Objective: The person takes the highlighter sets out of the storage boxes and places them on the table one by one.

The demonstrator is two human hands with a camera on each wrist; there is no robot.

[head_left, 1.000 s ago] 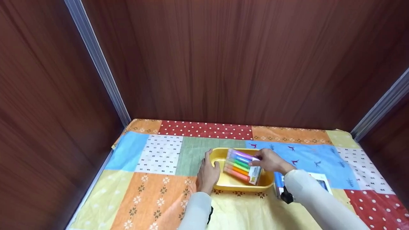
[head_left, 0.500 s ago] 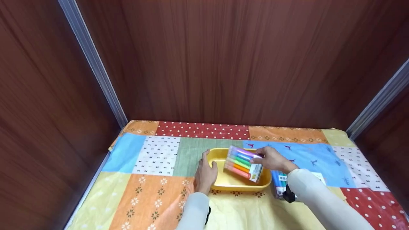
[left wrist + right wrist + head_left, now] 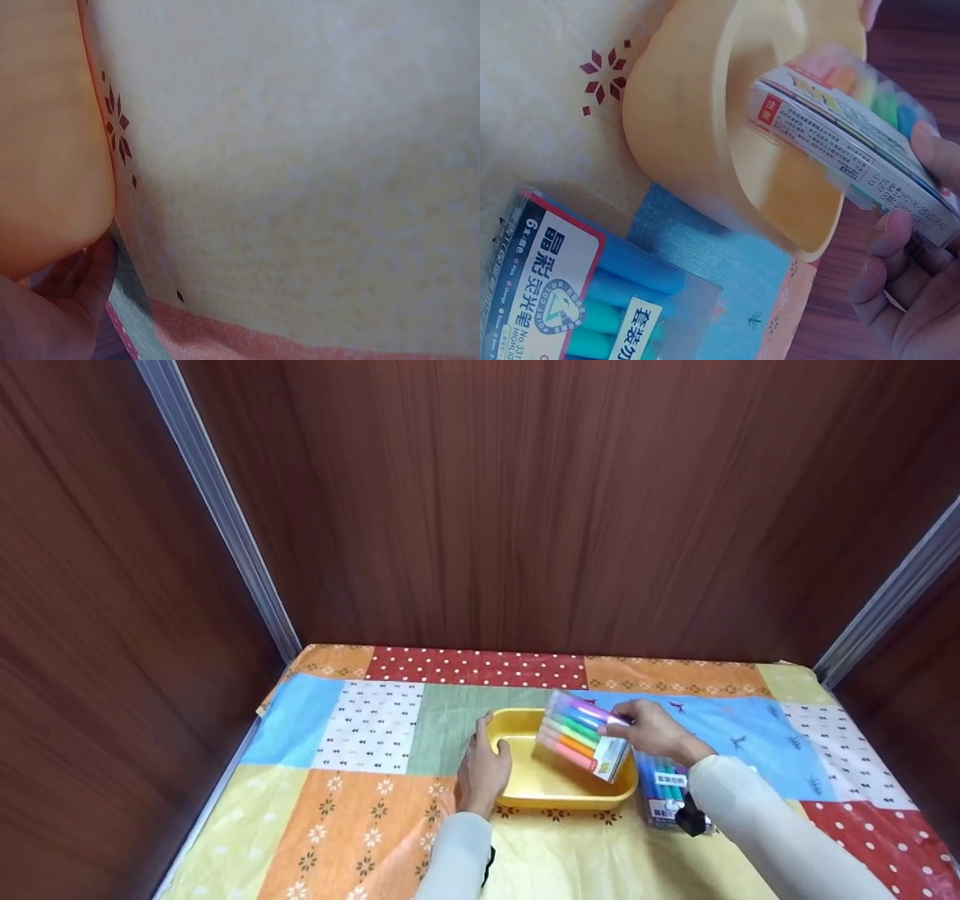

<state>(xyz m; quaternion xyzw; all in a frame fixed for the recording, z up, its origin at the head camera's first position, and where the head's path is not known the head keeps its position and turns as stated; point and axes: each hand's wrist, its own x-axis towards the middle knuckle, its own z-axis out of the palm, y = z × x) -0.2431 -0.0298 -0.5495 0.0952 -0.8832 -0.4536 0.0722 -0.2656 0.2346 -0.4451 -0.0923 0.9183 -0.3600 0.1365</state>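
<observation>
A clear pack of highlighters (image 3: 581, 735) in rainbow colours is pinched by my right hand (image 3: 658, 729) at its labelled end. It tilts above the right half of a yellow plastic basin (image 3: 559, 802). In the right wrist view the thumb lies on one face of the highlighter pack (image 3: 855, 142) and curled fingers on the other. My left hand (image 3: 482, 772) grips the basin's left end, thumb at the rim and fingers along the outside. The left wrist view shows only part of that hand (image 3: 75, 300) against the basin wall (image 3: 52, 135).
A second pack of highlighters (image 3: 664, 791), blue and green ones showing, lies right of the basin, partly hidden by my right wrist. Patchwork cloth (image 3: 360, 825) covers the table. Brown wood-grain panels (image 3: 480, 510) stand behind and at both sides.
My right hand has lifted the highlighter pack up and slightly right from inside the basin. My left hand keeps its place on the basin. More of the second pack shows now.
</observation>
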